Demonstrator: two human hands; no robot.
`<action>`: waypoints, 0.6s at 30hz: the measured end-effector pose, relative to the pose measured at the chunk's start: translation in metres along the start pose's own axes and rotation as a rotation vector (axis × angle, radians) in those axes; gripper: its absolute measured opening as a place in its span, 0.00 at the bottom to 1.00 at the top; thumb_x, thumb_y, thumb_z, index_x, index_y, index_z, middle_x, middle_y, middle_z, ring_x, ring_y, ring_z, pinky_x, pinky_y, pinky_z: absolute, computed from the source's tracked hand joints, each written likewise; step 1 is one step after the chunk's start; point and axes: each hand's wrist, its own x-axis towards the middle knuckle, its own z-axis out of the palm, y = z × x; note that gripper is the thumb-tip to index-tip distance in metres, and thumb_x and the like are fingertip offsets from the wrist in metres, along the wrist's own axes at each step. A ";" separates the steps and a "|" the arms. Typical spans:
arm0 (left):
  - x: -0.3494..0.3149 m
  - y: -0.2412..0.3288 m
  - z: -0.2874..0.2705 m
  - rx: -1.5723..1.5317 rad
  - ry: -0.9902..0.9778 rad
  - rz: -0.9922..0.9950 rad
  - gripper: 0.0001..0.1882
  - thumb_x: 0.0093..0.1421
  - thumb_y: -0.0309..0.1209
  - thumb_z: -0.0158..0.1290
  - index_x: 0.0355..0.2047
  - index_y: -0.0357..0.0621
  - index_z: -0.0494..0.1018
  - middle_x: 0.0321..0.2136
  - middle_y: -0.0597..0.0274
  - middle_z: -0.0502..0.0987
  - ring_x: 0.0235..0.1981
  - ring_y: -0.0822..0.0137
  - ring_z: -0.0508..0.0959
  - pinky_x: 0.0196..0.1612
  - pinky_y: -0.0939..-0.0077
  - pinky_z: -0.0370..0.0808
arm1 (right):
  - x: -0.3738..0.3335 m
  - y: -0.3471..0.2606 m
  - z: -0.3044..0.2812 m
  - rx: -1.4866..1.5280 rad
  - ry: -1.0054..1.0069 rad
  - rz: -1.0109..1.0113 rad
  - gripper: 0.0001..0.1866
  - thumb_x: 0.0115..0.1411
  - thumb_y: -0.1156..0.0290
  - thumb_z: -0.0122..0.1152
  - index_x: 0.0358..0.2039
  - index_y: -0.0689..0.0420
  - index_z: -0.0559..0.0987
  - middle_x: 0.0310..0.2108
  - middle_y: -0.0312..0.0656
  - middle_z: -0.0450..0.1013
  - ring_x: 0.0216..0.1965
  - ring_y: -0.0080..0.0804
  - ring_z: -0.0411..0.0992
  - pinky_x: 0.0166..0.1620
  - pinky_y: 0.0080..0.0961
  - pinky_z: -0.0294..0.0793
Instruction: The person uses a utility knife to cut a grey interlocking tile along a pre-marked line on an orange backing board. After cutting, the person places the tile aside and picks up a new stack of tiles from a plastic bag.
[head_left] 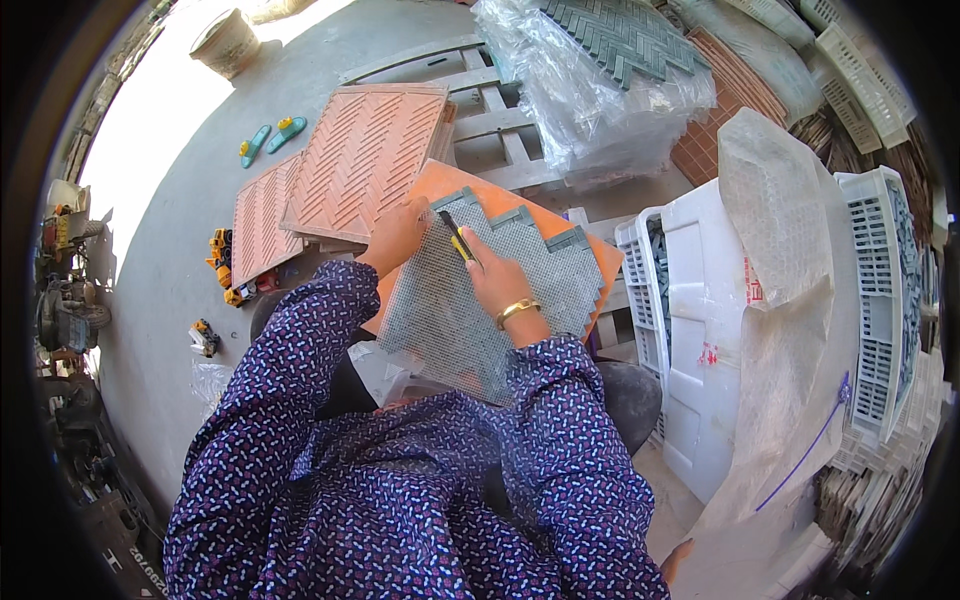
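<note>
A sheet of grey mesh backing (470, 300), laid over a herringbone mosaic sheet, is seen at the centre of the frame, resting on an orange mould board (520, 215) across the person's lap. Its stepped upper edge (510, 218) shows grey tile ends just beyond the mesh.

The left hand (395, 238) is laid flat on the mesh's upper left corner, fingers pressed together and bearing down. The right hand (495, 275) is closed around a yellow-and-black utility knife (458, 238), fingers pinching its handle, with the blade end directed up and left toward the stepped edge.

It is judged that the mesh is being trimmed or scored along that edge. For a clean result, the sheet should be held taut under the flat hand, the blade kept shallow and guided along the tile line, and the holding fingers kept clear of the cutting path. Slippage of the mesh on the board would be the main risk.

Further terracotta-coloured herringbone boards (360, 160) are stacked at the upper left of centre. White plastic crates (700, 300) stand at the right, and bagged mosaic sheets (610, 60) lie at the top.
</note>
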 end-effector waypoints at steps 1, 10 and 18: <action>0.001 -0.003 0.000 0.000 -0.005 0.005 0.08 0.52 0.27 0.48 0.32 0.38 0.64 0.30 0.47 0.72 0.32 0.49 0.73 0.33 0.60 0.69 | 0.003 0.000 0.001 -0.012 -0.005 0.000 0.25 0.54 0.69 0.48 0.55 0.45 0.59 0.22 0.52 0.71 0.25 0.49 0.70 0.30 0.42 0.69; 0.005 0.004 0.002 -0.007 0.082 -0.024 0.07 0.49 0.26 0.50 0.27 0.36 0.65 0.22 0.46 0.72 0.27 0.48 0.73 0.30 0.60 0.68 | 0.014 -0.006 0.002 -0.093 -0.077 -0.007 0.25 0.54 0.69 0.48 0.55 0.45 0.59 0.25 0.53 0.71 0.28 0.48 0.71 0.32 0.40 0.70; 0.006 0.001 0.005 -0.079 0.140 -0.024 0.07 0.47 0.25 0.50 0.27 0.35 0.68 0.19 0.45 0.71 0.25 0.48 0.72 0.28 0.62 0.67 | -0.001 -0.007 0.002 -0.119 -0.129 -0.045 0.26 0.54 0.68 0.48 0.55 0.46 0.59 0.24 0.52 0.72 0.26 0.47 0.71 0.31 0.39 0.71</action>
